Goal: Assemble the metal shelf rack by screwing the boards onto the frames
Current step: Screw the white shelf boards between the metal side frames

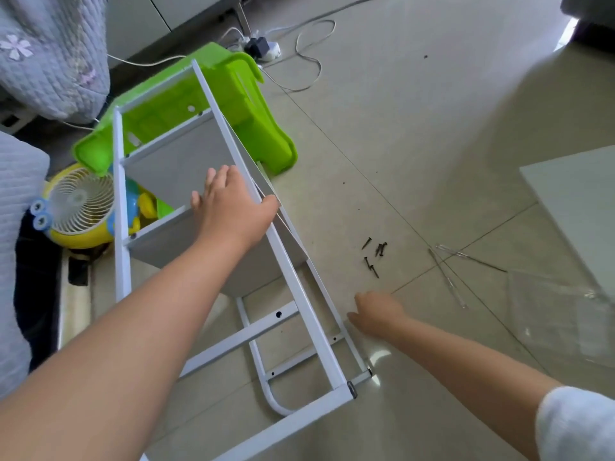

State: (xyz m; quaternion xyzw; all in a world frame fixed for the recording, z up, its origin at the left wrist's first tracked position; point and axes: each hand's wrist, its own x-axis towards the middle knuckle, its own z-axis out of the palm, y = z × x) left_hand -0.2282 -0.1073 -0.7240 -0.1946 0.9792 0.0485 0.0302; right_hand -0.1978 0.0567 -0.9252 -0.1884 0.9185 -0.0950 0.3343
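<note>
Rack (213, 227) lies on its side on the floor (432, 144), two boards already in. My left hand (233, 204) rests over the upper frame rail (286, 261), fingers loosely curved, thumb on the rail's outer side. Right hand (379, 314) is low at the lower frame (352, 347); I cannot tell whether it holds anything.

Risk: rack tips if the left hand lifts. Loose screws (374, 256) could scatter if swept.

Left side crowded by green stool (233, 104) and fan (80, 204); floor to the right open up to the spare board (579, 201).
</note>
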